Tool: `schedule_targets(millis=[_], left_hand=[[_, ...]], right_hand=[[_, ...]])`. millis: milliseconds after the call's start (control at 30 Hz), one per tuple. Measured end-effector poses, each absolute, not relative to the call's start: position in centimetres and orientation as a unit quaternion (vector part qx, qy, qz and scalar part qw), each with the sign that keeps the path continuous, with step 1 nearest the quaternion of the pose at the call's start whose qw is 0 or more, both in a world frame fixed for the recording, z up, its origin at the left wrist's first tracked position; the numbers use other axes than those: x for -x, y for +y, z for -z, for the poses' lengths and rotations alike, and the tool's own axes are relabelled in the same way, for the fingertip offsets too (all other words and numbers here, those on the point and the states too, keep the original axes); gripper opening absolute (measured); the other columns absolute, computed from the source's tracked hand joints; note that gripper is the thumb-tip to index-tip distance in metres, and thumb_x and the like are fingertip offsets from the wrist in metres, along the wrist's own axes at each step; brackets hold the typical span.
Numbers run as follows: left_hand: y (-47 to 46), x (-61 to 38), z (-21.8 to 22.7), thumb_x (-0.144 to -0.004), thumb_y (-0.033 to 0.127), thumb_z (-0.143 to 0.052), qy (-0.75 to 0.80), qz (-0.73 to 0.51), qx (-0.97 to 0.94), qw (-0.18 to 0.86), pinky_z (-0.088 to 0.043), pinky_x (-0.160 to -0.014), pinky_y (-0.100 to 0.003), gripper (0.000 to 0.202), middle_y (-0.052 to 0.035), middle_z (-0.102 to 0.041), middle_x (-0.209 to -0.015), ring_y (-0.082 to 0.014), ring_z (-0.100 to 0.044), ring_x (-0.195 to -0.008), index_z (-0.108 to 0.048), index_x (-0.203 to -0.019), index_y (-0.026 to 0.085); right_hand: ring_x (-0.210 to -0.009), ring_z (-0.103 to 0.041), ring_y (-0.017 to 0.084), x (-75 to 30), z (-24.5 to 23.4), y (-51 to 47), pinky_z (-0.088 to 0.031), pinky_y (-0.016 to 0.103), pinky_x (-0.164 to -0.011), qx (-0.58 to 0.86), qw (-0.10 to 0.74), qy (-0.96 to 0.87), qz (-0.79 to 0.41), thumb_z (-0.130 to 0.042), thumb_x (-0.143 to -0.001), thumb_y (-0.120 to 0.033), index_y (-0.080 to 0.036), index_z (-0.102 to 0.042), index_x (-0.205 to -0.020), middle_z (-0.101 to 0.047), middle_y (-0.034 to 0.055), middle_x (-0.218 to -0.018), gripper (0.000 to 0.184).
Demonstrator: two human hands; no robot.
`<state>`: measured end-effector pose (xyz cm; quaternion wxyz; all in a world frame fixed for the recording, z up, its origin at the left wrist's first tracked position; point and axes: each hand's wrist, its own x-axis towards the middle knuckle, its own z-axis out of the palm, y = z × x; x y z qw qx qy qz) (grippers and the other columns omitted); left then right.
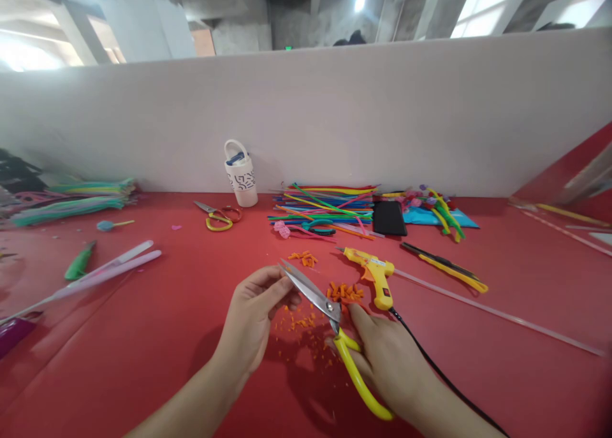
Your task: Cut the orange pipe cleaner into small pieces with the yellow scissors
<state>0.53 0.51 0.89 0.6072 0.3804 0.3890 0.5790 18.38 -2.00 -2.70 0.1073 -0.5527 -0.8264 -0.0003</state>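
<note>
My right hand (389, 361) grips yellow-handled scissors (329, 326), their steel blades pointing up and left over the red table (157, 336). My left hand (253, 310) is pinched at the blade tips, fingers pressed together; what it holds is too small to make out. Small orange cut pieces (345, 291) lie in a heap just beyond the blades, with finer orange crumbs (299, 323) scattered under them. A second small orange heap (303, 258) lies further back.
A yellow glue gun (375, 273) with a black cord lies right of the hands. Behind are coloured pipe cleaners (325, 210), a black phone (389, 218), a white bottle (240, 173), another pair of scissors (217, 216), and glue sticks (108, 267) at left.
</note>
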Motion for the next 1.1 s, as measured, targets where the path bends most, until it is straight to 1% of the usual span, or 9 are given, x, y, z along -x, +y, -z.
schedule_targets(millis=[233,500,600,667,733,800,867,933,1100], left_hand=[[0.5,-0.5,-0.9,-0.069,0.015,-0.059,0.386,-0.579,-0.377,0.611,-0.041,-0.052,-0.018,0.005,0.0014,-0.056,-0.059,-0.0070,-0.051,-0.052,-0.061,-0.065,0.013],[0.7,-0.3,-0.8,-0.068,0.016,-0.059,0.396,-0.576,-0.378,0.607,-0.041,-0.051,-0.018,0.004,0.0003,-0.059,-0.062,-0.0075,-0.052,-0.052,-0.062,-0.070,0.013],[0.5,-0.5,-0.8,-0.069,0.017,-0.059,0.390,-0.559,-0.380,0.625,-0.041,-0.052,-0.018,0.004,0.0002,-0.060,-0.061,-0.0075,-0.052,-0.052,-0.059,-0.068,0.013],[0.3,-0.7,-0.7,-0.068,0.018,-0.060,0.382,-0.515,-0.387,0.662,-0.042,-0.052,-0.020,0.005,-0.0008,-0.061,-0.059,-0.0084,-0.053,-0.050,-0.058,-0.067,0.013],[0.0,-1.1,-0.5,-0.068,0.020,-0.060,0.373,-0.450,-0.395,0.709,-0.041,-0.050,-0.021,0.007,-0.0020,-0.062,-0.058,-0.0095,-0.054,-0.048,-0.057,-0.067,0.013],[-0.3,-1.6,-0.2,-0.067,0.021,-0.061,0.361,-0.390,-0.399,0.747,-0.041,-0.049,-0.021,0.009,-0.0028,-0.062,-0.057,-0.0100,-0.054,-0.047,-0.058,-0.066,0.013],[-0.6,-2.0,0.1,-0.067,0.022,-0.060,0.352,-0.350,-0.407,0.767,-0.041,-0.049,-0.021,0.010,-0.0031,-0.061,-0.057,-0.0096,-0.054,-0.046,-0.059,-0.065,0.012],[-0.8,-2.3,0.2,-0.067,0.022,-0.059,0.345,-0.323,-0.418,0.775,-0.041,-0.049,-0.021,0.011,-0.0030,-0.061,-0.057,-0.0090,-0.053,-0.046,-0.060,-0.065,0.011],[-1.0,-2.6,0.5,-0.068,0.021,-0.058,0.351,-0.307,-0.445,0.765,-0.042,-0.049,-0.022,0.011,-0.0027,-0.060,-0.057,-0.0089,-0.052,-0.046,-0.061,-0.066,0.011]], right_hand=[[-0.052,-0.058,0.021,-18.3,2.8,-1.9,-0.028,0.027,-0.044,0.550,0.108,-0.828,0.003,-0.043,-0.078,-0.040,-0.019,-0.044,-0.076,-0.060,0.0035,-0.057,0.021],[-0.047,-0.054,0.018,-18.4,2.9,-1.7,-0.024,0.025,-0.043,0.552,0.146,-0.821,-0.020,-0.043,-0.077,-0.038,-0.020,-0.044,-0.071,-0.058,0.0029,-0.054,0.019],[-0.043,-0.046,0.014,-18.2,2.5,-1.8,-0.023,0.024,-0.041,0.575,0.194,-0.789,-0.101,-0.044,-0.076,-0.038,-0.021,-0.040,-0.064,-0.050,-0.0012,-0.049,0.021],[-0.042,-0.040,0.011,-18.1,2.1,-1.9,-0.024,0.022,-0.040,0.576,0.254,-0.749,-0.207,-0.044,-0.075,-0.036,-0.021,-0.039,-0.061,-0.044,-0.0042,-0.048,0.021],[-0.043,-0.036,0.008,-17.9,1.5,-2.0,-0.026,0.020,-0.040,0.557,0.321,-0.692,-0.328,-0.043,-0.075,-0.034,-0.020,-0.042,-0.064,-0.039,-0.0059,-0.049,0.018],[-0.040,-0.032,0.006,-17.9,1.1,-2.1,-0.027,0.018,-0.037,0.532,0.367,-0.628,-0.433,-0.044,-0.075,-0.036,-0.019,-0.045,-0.071,-0.036,-0.0075,-0.049,0.017],[-0.037,-0.030,0.005,-17.9,0.7,-2.3,-0.026,0.017,-0.035,0.515,0.378,-0.579,-0.507,-0.045,-0.075,-0.038,-0.018,-0.047,-0.078,-0.034,-0.0092,-0.045,0.020],[-0.035,-0.030,0.005,-17.9,0.5,-2.5,-0.026,0.016,-0.033,0.507,0.370,-0.554,-0.547,-0.047,-0.075,-0.039,-0.018,-0.047,-0.079,-0.036,-0.0093,-0.044,0.021],[-0.036,-0.032,0.004,-17.9,0.1,-2.6,-0.026,0.016,-0.034,0.499,0.360,-0.558,-0.557,-0.047,-0.074,-0.035,-0.018,-0.044,-0.070,-0.043,-0.0074,-0.048,0.017]])
